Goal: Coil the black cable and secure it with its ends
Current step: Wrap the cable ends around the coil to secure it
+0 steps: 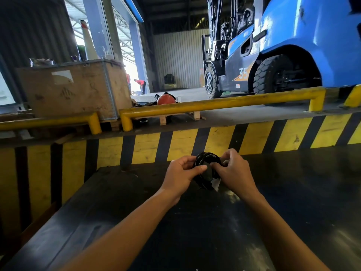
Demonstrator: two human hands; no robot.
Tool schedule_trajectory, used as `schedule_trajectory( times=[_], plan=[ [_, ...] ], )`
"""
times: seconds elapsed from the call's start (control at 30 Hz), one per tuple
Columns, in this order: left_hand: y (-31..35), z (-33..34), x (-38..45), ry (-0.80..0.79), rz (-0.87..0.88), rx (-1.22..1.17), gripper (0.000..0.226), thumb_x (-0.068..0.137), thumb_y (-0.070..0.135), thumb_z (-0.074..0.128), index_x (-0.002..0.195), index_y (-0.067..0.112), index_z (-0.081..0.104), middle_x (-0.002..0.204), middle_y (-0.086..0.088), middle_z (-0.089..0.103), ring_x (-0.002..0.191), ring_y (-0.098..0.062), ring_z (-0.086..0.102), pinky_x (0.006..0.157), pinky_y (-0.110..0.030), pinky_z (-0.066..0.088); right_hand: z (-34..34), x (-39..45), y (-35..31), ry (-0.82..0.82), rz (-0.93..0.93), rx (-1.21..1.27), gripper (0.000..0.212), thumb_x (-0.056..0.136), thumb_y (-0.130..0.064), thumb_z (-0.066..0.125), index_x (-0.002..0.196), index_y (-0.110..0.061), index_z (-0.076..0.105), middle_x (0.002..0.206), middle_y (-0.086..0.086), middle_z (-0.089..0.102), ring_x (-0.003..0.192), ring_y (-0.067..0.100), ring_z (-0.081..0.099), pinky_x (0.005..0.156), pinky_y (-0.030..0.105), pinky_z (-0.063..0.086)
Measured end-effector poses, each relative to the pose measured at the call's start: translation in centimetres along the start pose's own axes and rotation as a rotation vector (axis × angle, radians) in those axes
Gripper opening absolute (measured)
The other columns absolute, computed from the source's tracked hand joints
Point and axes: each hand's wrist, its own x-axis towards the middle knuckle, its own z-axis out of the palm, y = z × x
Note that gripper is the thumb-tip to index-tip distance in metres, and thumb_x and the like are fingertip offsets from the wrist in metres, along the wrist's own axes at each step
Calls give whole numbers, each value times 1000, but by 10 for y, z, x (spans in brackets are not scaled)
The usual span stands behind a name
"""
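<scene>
The black cable (205,160) is wound into a small tight coil, held up just above the dark table (293,192) in the middle of the head view. My left hand (180,174) grips the coil's left side, thumb laid across its front. My right hand (235,171) pinches the right side, fingers curled over the loops. A white tag (215,183) hangs from the coil's lower edge. The cable's ends are hidden among the loops and under my fingers.
A yellow-and-black striped barrier (195,145) runs along the table's far edge, with yellow rails (214,104) behind it. A blue forklift (283,51) stands at the back right. A wooden crate (74,89) sits at the back left, an orange helmet (166,99) beyond the rail.
</scene>
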Motion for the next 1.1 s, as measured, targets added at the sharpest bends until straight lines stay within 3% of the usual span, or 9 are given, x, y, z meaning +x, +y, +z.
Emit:
schedule_trajectory(
  times=[0.1, 0.2, 0.37, 0.5, 0.67, 0.8, 0.87, 0.97, 1.1],
  plan=[
    [-2, 5, 0, 28, 44, 23, 29, 84, 11, 69, 113, 13, 65, 105, -2, 72, 95, -8, 69, 82, -24, 56, 3, -3, -3, -9, -36, 25, 10, 85, -23, 65, 83, -14, 61, 75, -5, 63, 65, 3, 61, 46, 10, 43],
    [-4, 7, 0, 49, 51, 16, 34, 84, 12, 68, 117, 13, 61, 107, -3, 72, 97, -9, 69, 83, -26, 56, 0, -5, -1, -92, -20, 224, 9, 86, -19, 64, 92, -14, 67, 83, -1, 68, 72, 10, 66, 53, 13, 47],
    [-5, 4, 3, 23, -21, -25, 50, 82, 14, 70, 129, 10, 51, 115, -6, 70, 105, -14, 67, 94, -34, 53, -8, -6, 3, -210, -32, 349, 18, 88, -9, 58, 105, -10, 62, 99, 3, 66, 87, 12, 65, 64, 20, 51],
    [-2, 2, 4, -115, -137, -167, 51, 82, 10, 69, 130, 6, 53, 117, -9, 70, 109, -20, 66, 101, -43, 47, -12, -5, 5, -186, -14, 413, 9, 84, -9, 63, 89, -12, 56, 91, 9, 68, 78, 13, 67, 63, 22, 52],
    [2, -2, 7, -223, -178, -224, 37, 83, 4, 66, 117, 18, 62, 113, -5, 72, 105, -17, 68, 88, -33, 53, -18, -1, 2, -226, -28, 357, 8, 84, -13, 64, 79, -15, 57, 75, 3, 67, 64, 6, 66, 60, 21, 52],
    [1, -1, 2, -237, -90, -85, 40, 83, 3, 66, 120, 19, 61, 113, -2, 72, 104, -11, 68, 82, -25, 53, -26, -3, 5, -313, -6, 311, 5, 84, -15, 64, 88, -12, 62, 84, 6, 68, 71, 7, 68, 65, 22, 55],
    [-1, 1, 1, -224, -19, 50, 42, 83, 4, 67, 116, 29, 61, 109, 3, 72, 102, -5, 67, 83, -22, 53, -33, -7, 9, -395, 16, 309, 19, 82, -14, 65, 100, -10, 64, 97, 9, 69, 85, 16, 68, 77, 29, 56],
    [0, -1, 4, -197, 33, 152, 48, 83, 4, 67, 109, 43, 57, 102, 16, 68, 97, 7, 64, 81, -15, 52, -41, -6, 10, -517, 23, 304, 36, 78, -10, 69, 114, -9, 60, 106, 7, 68, 95, 20, 68, 83, 32, 55],
    [0, -5, 7, -230, 84, 309, 51, 82, 7, 69, 128, 25, 57, 113, 8, 68, 104, -1, 62, 95, -25, 49, -37, -1, 9, -433, -115, 39, 16, 86, -15, 61, 102, -16, 65, 91, 0, 69, 80, 7, 68, 71, 21, 55]
  ],
)
